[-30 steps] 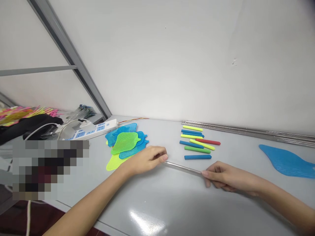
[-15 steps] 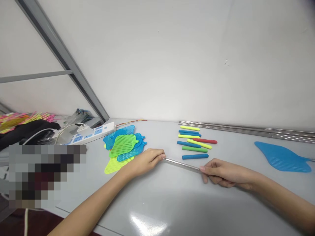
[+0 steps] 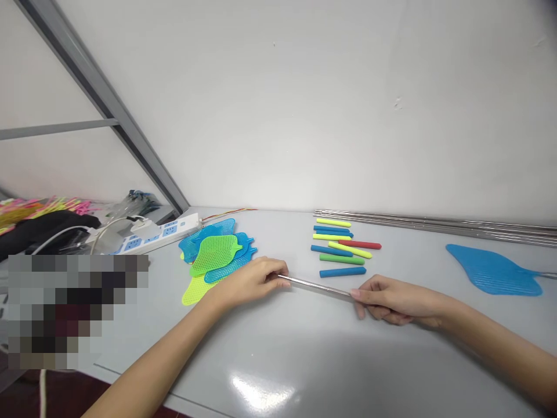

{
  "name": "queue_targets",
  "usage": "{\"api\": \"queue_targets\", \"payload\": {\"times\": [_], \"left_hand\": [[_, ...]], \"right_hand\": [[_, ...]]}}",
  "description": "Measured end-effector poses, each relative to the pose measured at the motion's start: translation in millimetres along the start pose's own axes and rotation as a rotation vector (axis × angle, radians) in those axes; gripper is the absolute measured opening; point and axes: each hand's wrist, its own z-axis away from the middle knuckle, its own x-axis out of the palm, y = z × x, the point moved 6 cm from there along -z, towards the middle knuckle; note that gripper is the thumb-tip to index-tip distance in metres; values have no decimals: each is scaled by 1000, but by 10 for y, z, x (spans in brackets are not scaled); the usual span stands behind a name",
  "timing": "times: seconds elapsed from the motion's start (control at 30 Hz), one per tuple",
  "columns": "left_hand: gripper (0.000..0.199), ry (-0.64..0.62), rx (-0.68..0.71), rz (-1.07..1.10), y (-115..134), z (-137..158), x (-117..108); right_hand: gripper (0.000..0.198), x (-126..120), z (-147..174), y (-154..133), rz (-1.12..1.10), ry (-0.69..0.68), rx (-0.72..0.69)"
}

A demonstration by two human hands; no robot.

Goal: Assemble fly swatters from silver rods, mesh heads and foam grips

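Observation:
A thin shiny metal rod (image 3: 319, 285) stretches between my two hands, a little above the grey table. My right hand (image 3: 387, 301) pinches its right end between thumb and fingers. At the other end, my left hand (image 3: 261, 278) has its thumb and forefinger parted, with the rod's left end showing in the gap; whether they touch it is hard to see. Left of that hand lies a pile of blue, green and yellow perforated swatter heads (image 3: 215, 255). Behind the rod are several coloured plastic tubes (image 3: 342, 260) with pointed ends.
Long metal rods (image 3: 435, 223) lie along the wall at the back right. A blue swatter head (image 3: 494, 270) on a thin metal shaft rests at right. A white power strip (image 3: 169, 232) with cables stands at left, near a grey metal frame (image 3: 130, 139). A pixelated patch covers the lower left.
My left thumb and forefinger have parted from their pinch, and more of the rod's left end shows. My right hand keeps its grip. The view has shifted slightly.

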Motion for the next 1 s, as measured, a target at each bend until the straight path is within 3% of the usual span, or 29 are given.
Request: {"api": "queue_targets", "payload": {"times": [0.73,1.0], "left_hand": [[24,29,63,-5,-14,0,-80],[29,19,80,-208,122,19,-31]], "right_hand": [[42,-8,-12,15,-13,-2,21],[43,-16,-19,25,-10,-8,16]]}}
